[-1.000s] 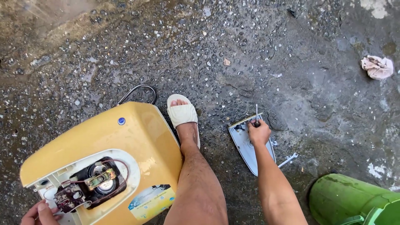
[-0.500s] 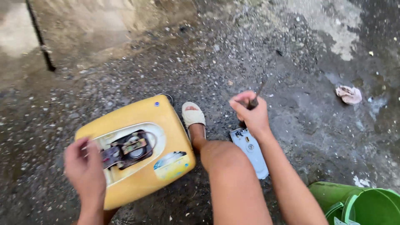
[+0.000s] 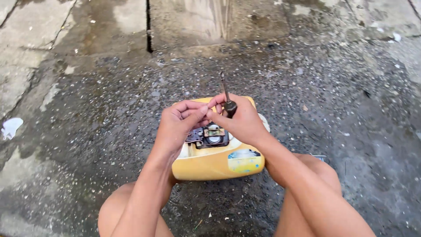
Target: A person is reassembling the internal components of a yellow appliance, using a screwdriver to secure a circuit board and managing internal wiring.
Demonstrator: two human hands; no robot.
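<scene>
On wet, pebbled concrete ground [image 3: 342, 87], with paler paved slabs [image 3: 87, 26] along the far edge, a person crouches, bare knees spread to either side of the view. Between the knees lies a yellow appliance housing [image 3: 217, 164], set flat on the ground with its rounded near edge toward the camera and a printed label on that face. An opening in its top shows a dark mechanism [image 3: 210, 136] with a small metal plate and round part inside.

Both hands meet just above that opening. The right hand [image 3: 241, 120] is clenched around the dark handle of a screwdriver [image 3: 227, 98], whose thin metal shaft points up and away from the camera, clear of the housing. The left hand [image 3: 177, 125] is curled, its fingertips pinched together against the right hand's thumb and forefinger; whether it holds anything small between them cannot be told.

At far left a white scrap [image 3: 11, 127] lies on the damp ground, well apart from the housing. A small piece of metal [image 3: 319, 156] shows just behind the right knee.
</scene>
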